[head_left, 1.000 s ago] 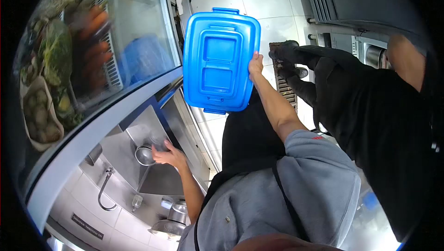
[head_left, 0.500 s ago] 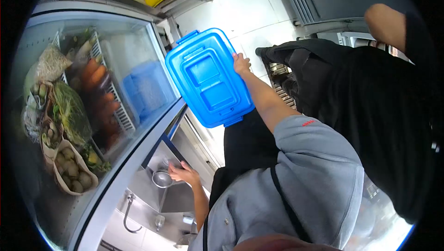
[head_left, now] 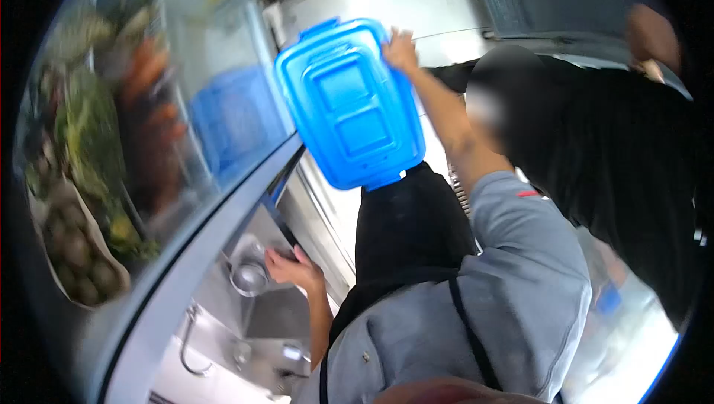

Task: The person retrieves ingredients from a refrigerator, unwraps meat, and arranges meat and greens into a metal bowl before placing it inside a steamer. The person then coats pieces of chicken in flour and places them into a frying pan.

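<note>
My right hand [head_left: 401, 50] grips the far right edge of a blue plastic lidded bin [head_left: 361, 110], its fingers curled over the rim. The bin hangs beside the glass-fronted case, with its lid facing me; the case edge is close to its left side. Over the metal sink, my left hand [head_left: 297, 268] is held with thumb and fingers apart and nothing in it. Close to those fingertips is a round metal bowl-like piece [head_left: 249, 277]; contact with it I cannot make out.
A glass case [head_left: 223, 203] at left shows carrots [head_left: 149, 62], leafy greens [head_left: 89, 125], a bag of round produce [head_left: 78, 255] and a blue container [head_left: 230, 117]. Another person in black [head_left: 610, 158] is close on the right. A faucet [head_left: 190, 341] is by the sink [head_left: 286, 315].
The bin and my right hand have shifted slightly right and up in view. The other person's head has come in near my right arm. My left hand stays open by the sink.
</note>
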Demonstrator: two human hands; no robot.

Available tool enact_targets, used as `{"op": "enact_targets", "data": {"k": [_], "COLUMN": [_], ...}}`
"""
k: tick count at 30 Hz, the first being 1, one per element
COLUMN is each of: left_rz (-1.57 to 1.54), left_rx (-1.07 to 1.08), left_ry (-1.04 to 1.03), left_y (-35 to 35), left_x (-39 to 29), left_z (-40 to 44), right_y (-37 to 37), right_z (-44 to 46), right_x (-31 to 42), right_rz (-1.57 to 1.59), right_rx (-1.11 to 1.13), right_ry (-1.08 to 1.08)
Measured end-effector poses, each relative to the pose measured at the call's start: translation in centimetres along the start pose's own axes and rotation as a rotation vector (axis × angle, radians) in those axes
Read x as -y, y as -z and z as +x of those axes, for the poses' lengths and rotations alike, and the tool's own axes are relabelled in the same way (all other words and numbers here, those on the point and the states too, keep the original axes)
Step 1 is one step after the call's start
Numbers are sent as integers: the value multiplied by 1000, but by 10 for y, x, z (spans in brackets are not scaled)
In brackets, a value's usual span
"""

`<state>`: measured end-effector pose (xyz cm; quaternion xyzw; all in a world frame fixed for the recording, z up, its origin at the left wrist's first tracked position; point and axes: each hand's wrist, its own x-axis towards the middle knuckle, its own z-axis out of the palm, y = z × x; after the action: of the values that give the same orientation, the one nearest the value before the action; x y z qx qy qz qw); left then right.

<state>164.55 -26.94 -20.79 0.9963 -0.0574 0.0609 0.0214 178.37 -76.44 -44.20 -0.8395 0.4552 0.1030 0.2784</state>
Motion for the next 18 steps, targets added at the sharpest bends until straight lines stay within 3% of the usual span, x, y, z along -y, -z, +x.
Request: {"op": "enact_targets", "data": {"k": [2, 5, 7, 9, 13, 15, 16, 18], "left_rz": [-5, 24, 23, 36, -110, -135, -135, -119], "left_rx": [-14, 30, 59, 89, 100, 78, 90, 105], "left_ry": [13, 19, 30, 38, 29, -54, -45, -73], "left_y": [9, 8, 4, 3, 5, -3, -3, -4], "left_x": [2, -6, -4, -5, -15, -11, -7, -2], "left_z": [0, 2, 0, 1, 5, 9, 9, 12], "right_y": [22, -5, -13, 10, 15, 8, -19, -17], "right_z": [25, 108, 74, 47, 35, 7, 23, -13], "right_x": [51, 84, 100, 105, 76, 52, 28, 14], "right_rz": [30, -52, -270, -141, -237, -181, -222, -194], "right_rx": [-94, 203, 68, 121, 204, -53, 148, 154], "right_ry": [264, 583, 502, 450, 425, 543, 493, 473]}}
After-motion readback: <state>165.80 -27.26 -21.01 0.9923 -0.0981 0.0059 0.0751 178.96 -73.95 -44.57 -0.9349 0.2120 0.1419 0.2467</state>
